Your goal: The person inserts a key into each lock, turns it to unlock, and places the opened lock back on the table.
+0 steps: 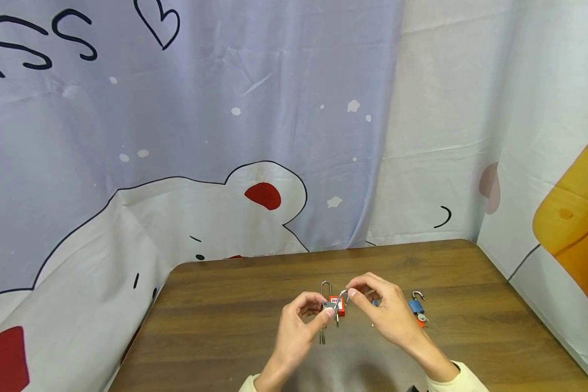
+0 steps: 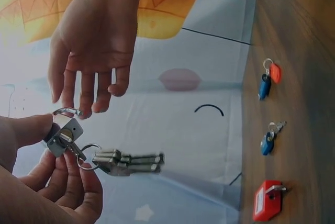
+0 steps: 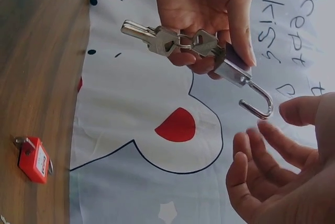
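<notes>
A small silver padlock [image 3: 234,71] is pinched between the thumb and fingers of my left hand [image 1: 296,326]. Its shackle [image 3: 266,98] stands swung out of the body. One key [image 2: 70,144] sits in the keyhole, and a bunch of keys [image 3: 159,41] dangles with it from a ring. My right hand [image 1: 391,313] is close beside the shackle, thumb and fingers spread around its curved end; the right wrist view shows a small gap there. Behind the hands, on the table, a red padlock [image 1: 341,311] lies with its long shackle pointing away.
On the right of the wooden table [image 1: 215,316] lies a blue padlock [image 1: 415,306] with its shackle open and an orange-red piece [image 1: 421,323] beside it. Another small blue padlock [image 2: 267,144] with a key lies nearer the red one. A printed curtain [image 1: 274,109] hangs behind the table.
</notes>
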`<move>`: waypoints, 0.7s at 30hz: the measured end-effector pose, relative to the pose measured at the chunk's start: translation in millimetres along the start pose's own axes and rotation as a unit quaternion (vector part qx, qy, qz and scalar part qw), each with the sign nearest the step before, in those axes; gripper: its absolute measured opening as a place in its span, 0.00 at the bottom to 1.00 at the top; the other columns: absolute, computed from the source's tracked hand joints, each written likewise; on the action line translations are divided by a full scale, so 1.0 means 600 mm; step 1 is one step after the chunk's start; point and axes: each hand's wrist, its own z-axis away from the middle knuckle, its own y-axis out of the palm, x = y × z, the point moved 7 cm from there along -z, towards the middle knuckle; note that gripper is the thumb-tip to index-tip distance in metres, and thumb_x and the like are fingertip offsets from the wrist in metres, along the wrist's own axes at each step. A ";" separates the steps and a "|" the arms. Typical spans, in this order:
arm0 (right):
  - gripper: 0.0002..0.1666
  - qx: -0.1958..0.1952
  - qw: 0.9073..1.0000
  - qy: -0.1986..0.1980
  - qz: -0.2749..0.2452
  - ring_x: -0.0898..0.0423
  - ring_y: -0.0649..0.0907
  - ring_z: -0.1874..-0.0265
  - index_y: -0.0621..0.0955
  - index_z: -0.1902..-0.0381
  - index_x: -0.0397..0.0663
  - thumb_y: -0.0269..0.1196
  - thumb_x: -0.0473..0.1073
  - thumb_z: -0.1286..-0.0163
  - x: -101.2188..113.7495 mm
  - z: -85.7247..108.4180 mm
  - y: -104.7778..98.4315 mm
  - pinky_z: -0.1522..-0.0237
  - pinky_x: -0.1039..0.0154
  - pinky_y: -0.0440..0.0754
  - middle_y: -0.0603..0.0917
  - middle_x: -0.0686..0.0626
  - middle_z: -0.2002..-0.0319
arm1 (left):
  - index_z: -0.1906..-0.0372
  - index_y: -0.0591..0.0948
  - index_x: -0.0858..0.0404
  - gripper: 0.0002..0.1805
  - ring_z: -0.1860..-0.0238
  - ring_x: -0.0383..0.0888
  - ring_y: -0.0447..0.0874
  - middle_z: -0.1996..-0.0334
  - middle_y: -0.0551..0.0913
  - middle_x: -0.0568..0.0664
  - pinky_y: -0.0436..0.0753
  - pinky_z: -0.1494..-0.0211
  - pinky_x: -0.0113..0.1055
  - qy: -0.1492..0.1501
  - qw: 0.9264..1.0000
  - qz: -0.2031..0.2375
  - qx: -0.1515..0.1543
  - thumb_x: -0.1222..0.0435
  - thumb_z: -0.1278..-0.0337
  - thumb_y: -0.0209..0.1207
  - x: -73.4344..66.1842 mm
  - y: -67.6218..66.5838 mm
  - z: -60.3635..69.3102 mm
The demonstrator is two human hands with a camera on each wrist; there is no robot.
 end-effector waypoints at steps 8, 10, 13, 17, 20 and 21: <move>0.23 -0.038 0.997 -0.017 0.057 0.60 0.83 0.57 0.75 0.39 0.63 0.64 0.44 0.32 0.000 0.004 -0.015 0.64 0.67 0.82 0.79 0.59 0.46 | 0.60 0.81 0.65 0.13 0.64 0.37 0.82 0.64 0.83 0.55 0.83 0.53 0.29 -0.020 1.000 0.005 -0.016 0.66 0.49 0.70 0.017 -0.019 -0.008; 0.27 -0.033 0.996 -0.032 0.079 0.58 0.82 0.52 0.73 0.36 0.63 0.64 0.45 0.32 0.002 0.006 -0.016 0.61 0.64 0.83 0.77 0.59 0.41 | 0.60 0.81 0.66 0.13 0.64 0.37 0.82 0.63 0.83 0.55 0.82 0.54 0.28 -0.021 1.000 0.000 -0.023 0.66 0.49 0.71 0.022 -0.024 -0.010; 0.31 -0.013 0.991 -0.060 0.120 0.56 0.78 0.41 0.70 0.32 0.65 0.64 0.46 0.32 0.004 0.010 -0.015 0.50 0.56 0.82 0.71 0.59 0.33 | 0.60 0.81 0.66 0.13 0.64 0.38 0.82 0.64 0.83 0.55 0.83 0.55 0.28 -0.026 0.999 -0.001 -0.031 0.66 0.50 0.71 0.033 -0.032 -0.015; 0.37 0.023 0.979 -0.108 0.170 0.54 0.74 0.35 0.66 0.29 0.65 0.65 0.49 0.34 0.008 0.021 -0.012 0.44 0.50 0.79 0.66 0.58 0.29 | 0.61 0.81 0.67 0.13 0.65 0.38 0.83 0.65 0.84 0.54 0.83 0.58 0.27 -0.041 0.999 -0.002 -0.036 0.67 0.51 0.71 0.050 -0.041 -0.020; 0.40 0.042 0.969 -0.148 0.191 0.53 0.72 0.33 0.66 0.29 0.63 0.68 0.51 0.37 0.010 0.029 -0.010 0.44 0.49 0.79 0.65 0.56 0.28 | 0.61 0.81 0.67 0.14 0.65 0.38 0.83 0.66 0.84 0.54 0.82 0.60 0.27 -0.053 0.998 -0.007 -0.042 0.67 0.52 0.71 0.063 -0.048 -0.023; 0.40 0.046 0.966 -0.158 0.198 0.53 0.71 0.33 0.66 0.29 0.63 0.68 0.51 0.37 0.010 0.032 -0.010 0.45 0.49 0.79 0.65 0.56 0.28 | 0.61 0.81 0.67 0.14 0.65 0.38 0.83 0.66 0.84 0.54 0.81 0.61 0.26 -0.057 0.997 -0.011 -0.044 0.67 0.52 0.71 0.068 -0.051 -0.025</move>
